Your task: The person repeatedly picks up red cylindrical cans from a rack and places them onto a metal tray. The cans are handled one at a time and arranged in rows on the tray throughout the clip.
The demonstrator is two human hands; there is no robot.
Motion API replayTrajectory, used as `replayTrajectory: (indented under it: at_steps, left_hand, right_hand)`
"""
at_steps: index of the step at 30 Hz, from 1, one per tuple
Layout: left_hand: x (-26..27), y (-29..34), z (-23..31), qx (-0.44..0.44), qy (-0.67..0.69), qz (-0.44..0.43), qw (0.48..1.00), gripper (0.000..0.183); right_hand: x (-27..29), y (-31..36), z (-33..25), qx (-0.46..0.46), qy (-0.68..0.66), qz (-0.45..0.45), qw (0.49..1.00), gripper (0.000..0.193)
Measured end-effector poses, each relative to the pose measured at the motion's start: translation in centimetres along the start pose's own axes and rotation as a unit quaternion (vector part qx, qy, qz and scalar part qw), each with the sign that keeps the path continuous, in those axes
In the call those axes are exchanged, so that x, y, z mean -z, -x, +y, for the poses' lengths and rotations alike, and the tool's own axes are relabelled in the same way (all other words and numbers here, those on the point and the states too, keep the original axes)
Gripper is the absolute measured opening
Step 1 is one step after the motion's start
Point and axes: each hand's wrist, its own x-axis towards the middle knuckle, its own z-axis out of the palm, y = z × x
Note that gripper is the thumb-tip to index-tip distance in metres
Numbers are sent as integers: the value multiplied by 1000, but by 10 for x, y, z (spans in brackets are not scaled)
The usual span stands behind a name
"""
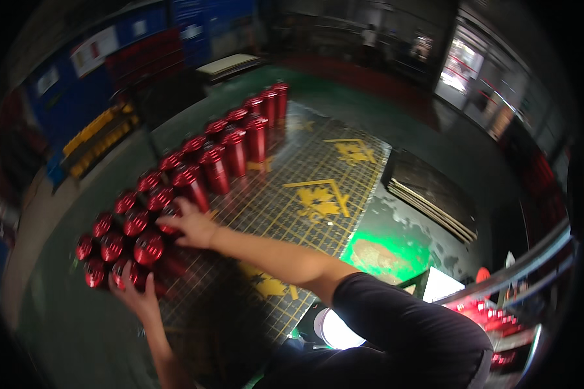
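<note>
Rows of shiny red metal cylinders (216, 170) with narrower ringed tops stand upright on a dark cutting mat with a yellow grid (266, 214). At the near left end of the rows, my left hand (138, 299) has its fingers and thumb curved around one red cylinder (124, 271). My right hand (194, 227) reaches across the mat from the right and wraps the top of another red cylinder (169, 219) in the same group. Both held cylinders stand among their neighbours, and my fingers partly hide them.
Flat dark boards (431, 194) lie stacked beyond the mat's right edge. A white round container (339, 329) is by my body. More red parts (493, 318) sit on a rack at lower right. Yellow bins (100, 139) stand at far left, with a pale panel (228, 66) farther back.
</note>
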Motion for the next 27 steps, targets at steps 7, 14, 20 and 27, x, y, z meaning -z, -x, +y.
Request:
replayTrajectory:
  at_steps: [7, 14, 20, 27]
  left_hand:
    - [-7, 11, -13, 12, 23, -2, 1000, 54]
    - [50, 31, 48, 88, 89, -44, 991, 55]
    - [65, 38, 123, -16, 307, -116, 945, 67]
    - [2, 123, 306, -23, 671, -441, 596, 65]
  right_hand:
    - [-5, 40, -1, 6, -38, 137, 990, 71]
    - [93, 208, -36, -92, -157, 235, 955, 66]
    - [184, 427, -107, -216, -78, 346, 910, 68]
    - [186, 646, -245, -487, -102, 571, 653, 75]
